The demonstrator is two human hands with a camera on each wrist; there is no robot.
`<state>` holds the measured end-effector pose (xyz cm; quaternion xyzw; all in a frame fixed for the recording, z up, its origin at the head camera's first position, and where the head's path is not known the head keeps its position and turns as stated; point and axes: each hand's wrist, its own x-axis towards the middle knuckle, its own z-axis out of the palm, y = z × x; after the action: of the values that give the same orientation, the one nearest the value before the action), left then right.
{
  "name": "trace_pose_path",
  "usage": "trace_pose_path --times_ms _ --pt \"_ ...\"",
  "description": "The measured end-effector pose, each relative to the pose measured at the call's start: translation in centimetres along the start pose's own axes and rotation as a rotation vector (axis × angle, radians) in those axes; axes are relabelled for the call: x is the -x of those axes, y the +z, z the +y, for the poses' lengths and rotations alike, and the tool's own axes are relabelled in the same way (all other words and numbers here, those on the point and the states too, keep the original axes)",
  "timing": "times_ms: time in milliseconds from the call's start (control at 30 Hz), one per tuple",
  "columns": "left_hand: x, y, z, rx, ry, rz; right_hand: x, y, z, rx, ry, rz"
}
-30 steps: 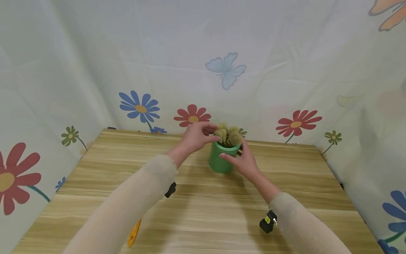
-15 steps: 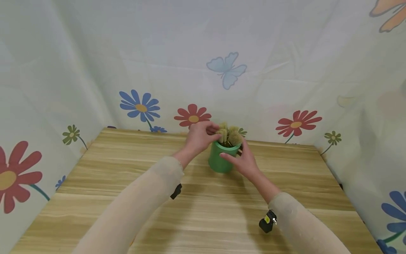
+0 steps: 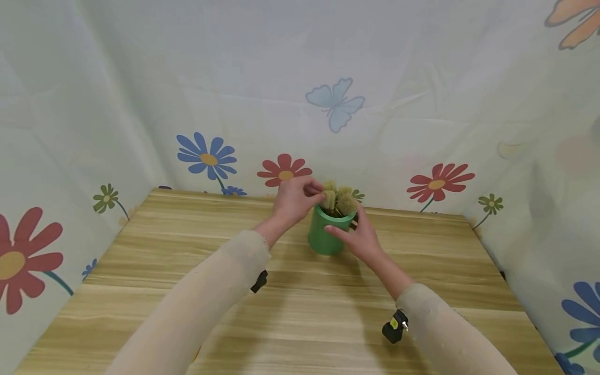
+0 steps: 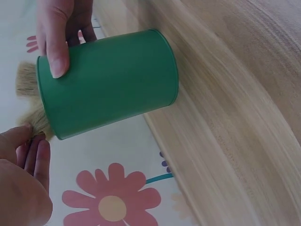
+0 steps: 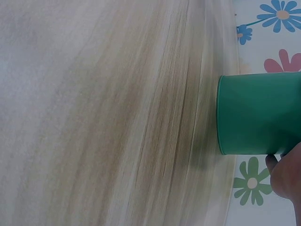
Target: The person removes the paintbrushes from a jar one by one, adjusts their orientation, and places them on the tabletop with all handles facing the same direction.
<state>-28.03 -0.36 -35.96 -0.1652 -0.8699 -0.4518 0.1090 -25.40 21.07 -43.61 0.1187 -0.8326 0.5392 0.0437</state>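
Observation:
A green cylindrical pot (image 3: 323, 234) stands upright near the back edge of the table, with several tan-bristled brushes (image 3: 347, 204) in it, bristles up. My left hand (image 3: 292, 200) is at the pot's left rim, pinching one brush's bristles (image 4: 36, 117) between thumb and fingers. From the right, my right hand (image 3: 363, 237) grips the pot near its rim, thumb (image 4: 57, 61) on the near side and fingers behind. The right wrist view shows the pot's lower part (image 5: 256, 115) and part of that hand (image 5: 288, 174). The brush handles are hidden inside the pot.
The wood-grain table (image 3: 300, 323) meets a flower-printed cloth (image 3: 234, 78) right behind the pot. A sliver of an orange thing (image 3: 196, 355) shows beside my left sleeve. Black wrist cameras (image 3: 395, 327) hang under both sleeves.
My left hand has shifted slightly right and its fingers have closed on the bristles. The left sleeve now covers most of the orange thing. The right hand and pot stay put.

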Motion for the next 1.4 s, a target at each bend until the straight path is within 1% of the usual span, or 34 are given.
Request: trace_pose_path --times_ms 133,300,433,567,700,800,867,933,1033,1100,1167,1267,1400 --pt "-0.2 -0.5 0.4 0.021 0.018 0.005 -0.1 0.0 0.0 -0.004 -0.005 0.002" --pt "-0.5 -1.2 1.0 0.021 0.073 0.030 -0.1 0.0 0.0 0.002 -0.002 -0.002" --pt "-0.7 -2.0 1.5 0.026 0.100 0.050 0.0 0.0 0.0 0.001 -0.009 -0.004" --pt "-0.7 -3.0 2.4 0.046 0.115 0.050 0.1 0.0 0.0 0.001 -0.014 -0.006" --pt "-0.6 -4.2 3.4 0.052 0.112 0.052 0.1 0.0 -0.1 0.009 -0.008 -0.005" --pt "-0.4 -5.2 4.3 0.058 0.088 0.053 0.1 0.0 -0.2 0.016 0.001 -0.002" --pt "-0.3 -5.9 4.7 0.091 0.071 0.051 0.1 0.0 -0.2 0.020 0.008 0.000" --pt "-0.1 -6.6 5.2 0.153 0.054 0.045 0.1 0.0 -0.3 0.024 0.018 0.002" --pt "-0.2 -7.7 5.8 0.185 0.077 0.064 0.1 0.1 -0.3 0.030 0.031 0.003" --pt "-0.2 -8.4 6.1 0.170 0.111 0.086 0.1 0.1 -0.4 0.032 0.041 0.003" --pt "-0.3 -9.2 6.4 0.134 0.141 0.112 0.1 0.1 -0.4 0.035 0.050 0.002" --pt "-0.3 -10.3 7.0 0.129 0.155 0.133 0.2 0.1 -0.4 0.031 0.060 -0.003" --pt "-0.2 -11.5 7.6 0.131 0.156 0.156 0.2 -0.1 -0.6 0.026 0.064 -0.004"
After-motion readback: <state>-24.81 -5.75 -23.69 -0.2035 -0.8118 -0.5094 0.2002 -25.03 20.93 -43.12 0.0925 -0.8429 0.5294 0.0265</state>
